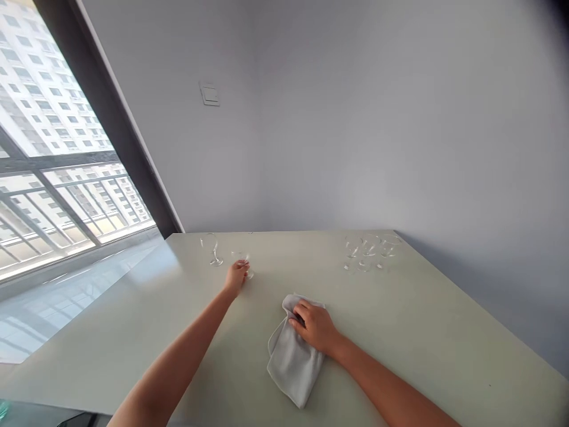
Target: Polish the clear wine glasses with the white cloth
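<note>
My left hand [237,276] reaches out to the left of the table's middle, its fingers closed round a clear stemmed glass [241,256] that stands on the table. Another clear glass [215,249] stands just left of it. Nearer to me, my right hand [312,323] grips a light grey cloth [296,365], which hangs folded and lies partly on the tabletop. Fingers and thumb of that hand pinch the cloth's upper part.
Several clear stemmed glasses [363,252] stand close together at the table's back right. The pale table [400,332] meets grey walls behind and at right. A large window [57,148] is at left, with a wall switch [210,95] beside it.
</note>
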Tool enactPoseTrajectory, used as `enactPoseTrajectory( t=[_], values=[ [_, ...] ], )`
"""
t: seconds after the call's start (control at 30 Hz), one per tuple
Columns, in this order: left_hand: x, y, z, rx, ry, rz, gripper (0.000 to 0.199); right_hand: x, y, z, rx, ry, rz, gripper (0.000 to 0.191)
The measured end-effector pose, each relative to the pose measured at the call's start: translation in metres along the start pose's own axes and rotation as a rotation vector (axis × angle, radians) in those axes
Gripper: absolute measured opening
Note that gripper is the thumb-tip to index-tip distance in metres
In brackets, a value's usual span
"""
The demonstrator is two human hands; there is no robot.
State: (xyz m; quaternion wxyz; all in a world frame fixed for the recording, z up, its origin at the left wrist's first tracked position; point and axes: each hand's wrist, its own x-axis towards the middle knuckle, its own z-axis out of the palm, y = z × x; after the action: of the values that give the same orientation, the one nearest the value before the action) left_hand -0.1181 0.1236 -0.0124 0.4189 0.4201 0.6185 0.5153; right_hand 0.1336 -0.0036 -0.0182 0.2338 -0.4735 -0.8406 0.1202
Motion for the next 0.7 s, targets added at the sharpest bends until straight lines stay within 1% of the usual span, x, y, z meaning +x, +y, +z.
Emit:
enactPoseTrajectory(
  t=[0.07,0.13,0.2,0.27,0.33,0.37,0.43,0.5,0.57,0.6,0.67,0.7],
  values=[
    [0.01,-0.003,-0.035,0.024,0.11,-0.004,0.027,0.0,0.0,0.001,0.016,0.007,0.012,0.017],
    [0.019,-0.005,-0.063,0.044,0.204,-0.012,0.026,-0.001,0.0,0.0,0.037,0.014,0.023,0.018],
    [0.026,-0.005,-0.083,0.057,0.272,-0.022,0.024,-0.001,0.0,-0.001,0.071,0.014,0.028,0.019],
    [0.032,-0.006,-0.096,0.064,0.308,-0.028,0.022,-0.001,0.0,-0.002,0.141,0.012,0.033,0.02],
    [0.035,-0.007,-0.102,0.069,0.323,-0.028,0.019,0.001,0.002,-0.003,0.248,0.045,0.052,0.023],
    [0.035,-0.009,-0.103,0.073,0.328,-0.025,0.018,0.002,0.004,-0.003,0.304,0.089,0.068,0.024],
    [0.034,-0.013,-0.103,0.094,0.352,-0.015,0.022,0.006,0.012,-0.003,0.394,0.237,0.117,0.026],
    [0.03,-0.018,-0.103,0.129,0.39,-0.007,0.031,0.01,0.028,-0.006,0.443,0.436,0.209,0.024],
    [0.025,-0.022,-0.104,0.169,0.416,0.001,0.04,0.015,0.051,-0.012,0.494,0.615,0.377,0.022],
    [0.023,-0.023,-0.104,0.185,0.416,0.005,0.042,0.016,0.064,-0.016,0.535,0.686,0.488,0.025],
    [0.02,-0.024,-0.105,0.204,0.399,0.015,0.043,0.019,0.091,-0.025,0.635,0.778,0.702,0.036],
    [0.019,-0.023,-0.105,0.21,0.388,0.02,0.042,0.02,0.103,-0.029,0.674,0.803,0.779,0.043]
  ],
)
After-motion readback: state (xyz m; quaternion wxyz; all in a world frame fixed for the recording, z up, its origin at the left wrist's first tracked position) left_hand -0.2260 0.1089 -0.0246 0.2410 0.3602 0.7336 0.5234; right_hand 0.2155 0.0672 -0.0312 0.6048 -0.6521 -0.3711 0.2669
